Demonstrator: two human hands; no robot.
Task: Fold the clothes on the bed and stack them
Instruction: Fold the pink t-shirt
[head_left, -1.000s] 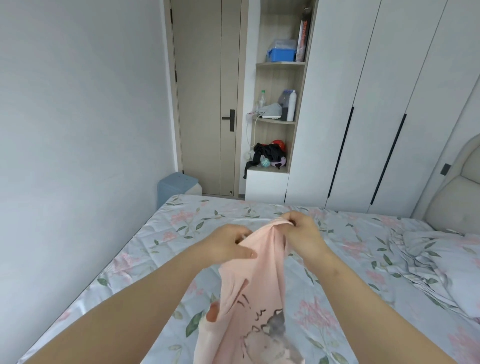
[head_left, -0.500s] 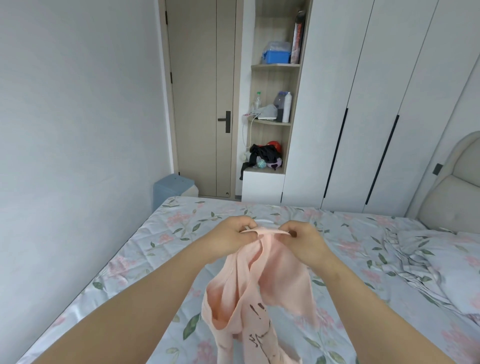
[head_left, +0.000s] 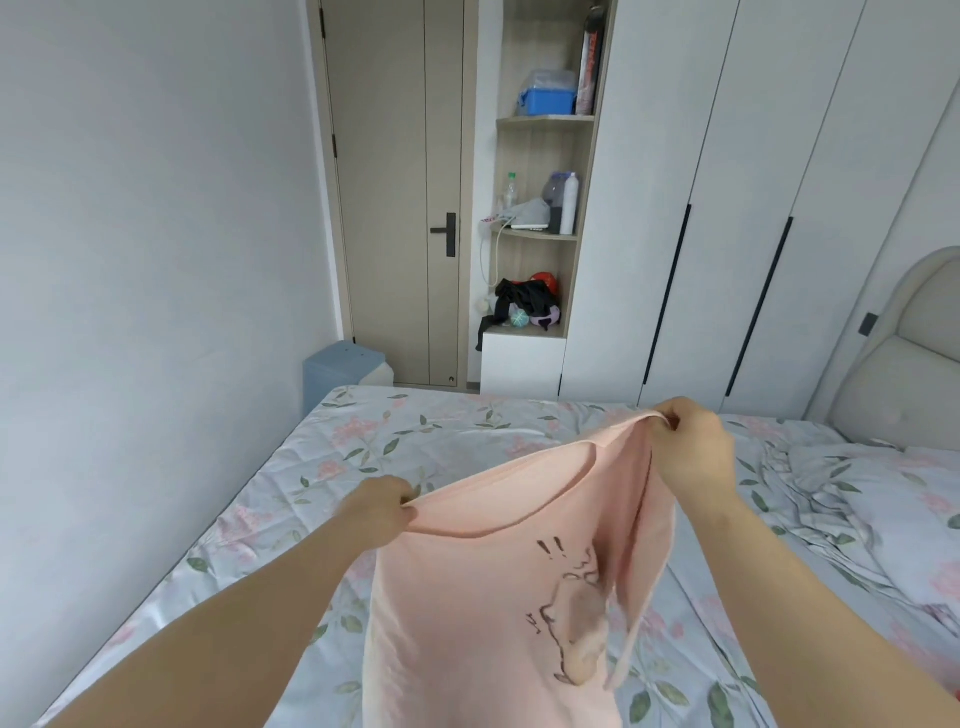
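Evidently to open it flat for folding, the left hand (head_left: 382, 506) and right hand (head_left: 688, 441) each pinch the pink T-shirt's (head_left: 493, 597) top edge. It hangs stretched between them above the near side of the floral bed (head_left: 363, 447).

A plain white wall (head_left: 156, 208) is filling the left side of the room. A tall beige wooden door (head_left: 400, 192) with a black lever handle (head_left: 447, 235) is standing closed at the far end. A pale blue plastic bin (head_left: 337, 369) is sitting on the floor just left of the door. Right of the door, an open wooden shelf niche (head_left: 540, 120) is holding a blue plastic box (head_left: 548, 101), a red-spined book (head_left: 590, 67), a white bottle (head_left: 570, 202) and, lower down, a black bundle of fabric (head_left: 522, 301). A white wardrobe with tall flat doors (head_left: 753, 182) is stretching away to the right.
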